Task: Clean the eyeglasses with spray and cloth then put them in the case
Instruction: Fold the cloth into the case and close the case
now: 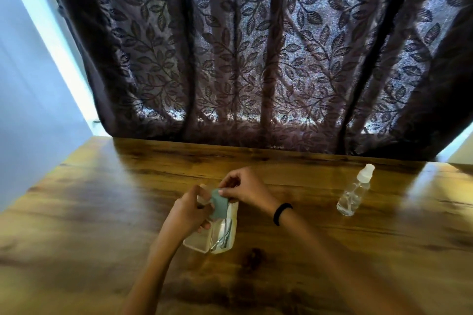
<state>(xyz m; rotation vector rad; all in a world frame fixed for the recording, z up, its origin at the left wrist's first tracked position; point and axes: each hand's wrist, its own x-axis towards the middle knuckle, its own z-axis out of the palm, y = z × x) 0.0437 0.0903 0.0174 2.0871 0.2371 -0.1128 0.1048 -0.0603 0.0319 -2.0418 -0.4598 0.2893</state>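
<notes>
While both hands meet over far end of open eyeglass case (198,241), left hand (188,208) and right hand (245,190) each pinch grey-green cloth (218,204) held between them. Eyeglasses (224,234) lie folded inside case, right half, temples showing. Case on wooden table (102,199), centre near. Clear spray bottle (354,192) upright at right, well apart from case. Black band (281,213) on right wrist. Leaf-pattern curtain (256,59) far.

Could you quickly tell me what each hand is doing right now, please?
Left hand: grips the grey-green cloth above the open glasses case.
Right hand: pinches the same cloth's upper edge.
</notes>
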